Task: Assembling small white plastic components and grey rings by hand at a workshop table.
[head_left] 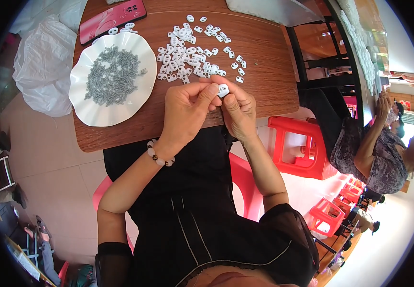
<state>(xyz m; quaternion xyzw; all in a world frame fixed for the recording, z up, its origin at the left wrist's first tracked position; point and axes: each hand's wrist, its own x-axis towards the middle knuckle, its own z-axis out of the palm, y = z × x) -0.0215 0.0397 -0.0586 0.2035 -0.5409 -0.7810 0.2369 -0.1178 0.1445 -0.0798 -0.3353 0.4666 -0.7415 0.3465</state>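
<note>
Between the fingertips of both hands, just above the table's near edge, is a small white plastic piece (pixel 223 90) with two holes. My left hand (pixel 188 107) pinches it from the left, thumb on top. Closed on its other side is my right hand (pixel 239 109). Whether a smaller part sits between the fingers cannot be seen. Beyond my hands, a loose heap of similar white two-holed pieces (pixel 180 55) spreads over the wood. To the left stands a white wavy-rimmed plate (pixel 145 88) holding many small grey, rod-like parts (pixel 111 76).
The brown wooden table (pixel 264 57) carries a pink phone (pixel 114 20) at its far left. A crumpled white plastic bag (pixel 44 62) is left of the table. Red plastic stools (pixel 295 165) stand at the right, where another person (pixel 374 158) sits at a neighbouring table.
</note>
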